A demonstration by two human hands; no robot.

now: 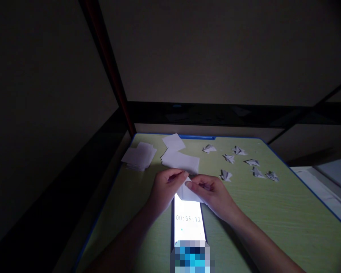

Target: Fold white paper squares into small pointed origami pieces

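A small sheet of white paper, partly folded at its top, is held up between my two hands over the middle of the table. My left hand pinches its upper left edge between thumb and fingers. Gripping the upper right side is my right hand, its thumb pressed on the face of the paper. Below the sheet lies a lit phone with a timer reading 00:55:12. Behind my hands are loose white sheets, and a stack of white paper sits farther left.
Several small folded paper figures are spread over the right rear of the green table. The table has a blue rim, with a blue handle-like strip at the back. Dark walls stand behind and left; white surfaces lie beyond the right edge.
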